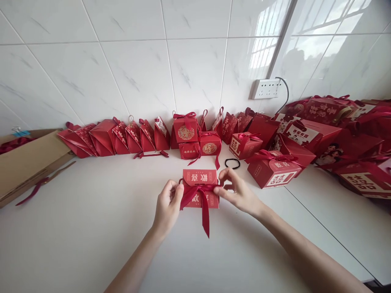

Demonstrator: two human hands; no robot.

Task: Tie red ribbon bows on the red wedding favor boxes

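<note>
A red gift box with pale Chinese characters sits on the white table in front of me. Across its top runs a dark red ribbon, knotted near the middle, with one tail hanging over the front. At the box's left side, my left hand pinches the ribbon between thumb and fingers. My right hand is closed at the right side, its thumb pressing the ribbon against the box edge. Part of the ribbon is hidden under the fingers of both hands.
Finished-looking red boxes line the tiled wall, with more heaped at the right. A black hair tie lies behind my right hand. An open cardboard box stands at the left. A power strip is on the wall.
</note>
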